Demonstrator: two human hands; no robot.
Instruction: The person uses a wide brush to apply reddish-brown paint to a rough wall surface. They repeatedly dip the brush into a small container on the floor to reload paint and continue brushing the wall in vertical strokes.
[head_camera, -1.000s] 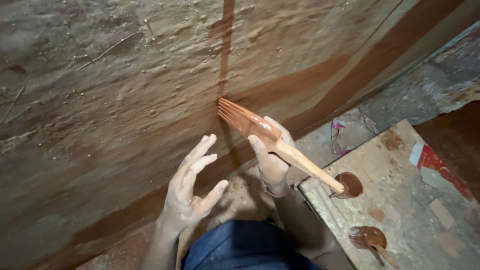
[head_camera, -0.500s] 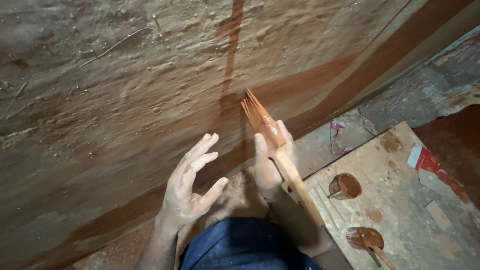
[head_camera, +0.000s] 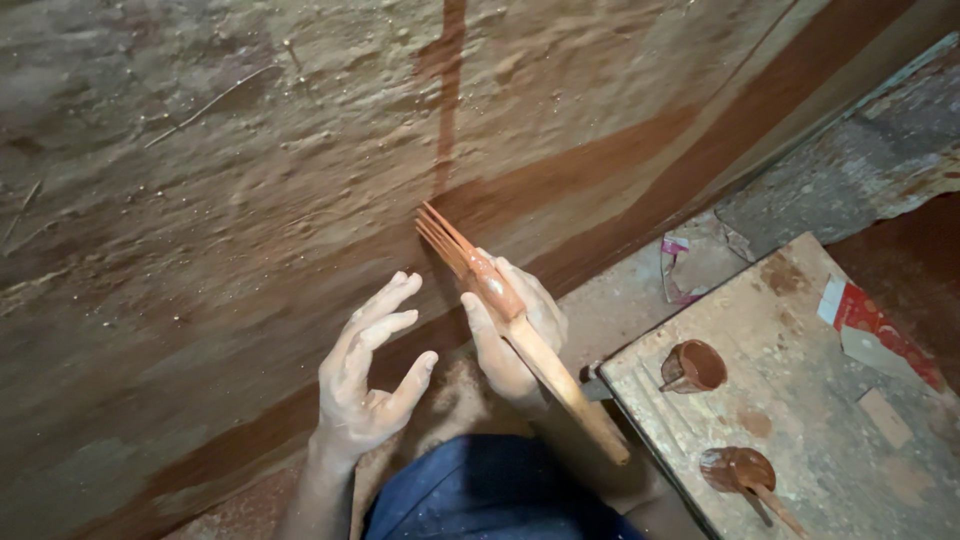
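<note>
My right hand (head_camera: 512, 325) grips a wooden-handled paintbrush (head_camera: 545, 365) coated in reddish-brown paint. Its bristles (head_camera: 438, 232) touch a rough earthen wall (head_camera: 200, 200) at the foot of a vertical reddish-brown painted stripe (head_camera: 447, 90), where it meets a slanted painted band (head_camera: 600, 170). My left hand (head_camera: 368, 375) hovers open beside the brush, fingers spread, holding nothing, close to the wall.
A worn, paint-stained wooden board (head_camera: 830, 420) lies at lower right with a small cup of brown paint (head_camera: 695, 365) and a second paint cup holding a stick (head_camera: 742, 472). Torn paper scraps (head_camera: 870, 320) lie on it. My blue-clad knee (head_camera: 490, 495) sits below.
The brush has swung: its bristles tilted up to the stripe, then came back down and left, with the handle now pointing down-right. The left hand stayed nearly still.
</note>
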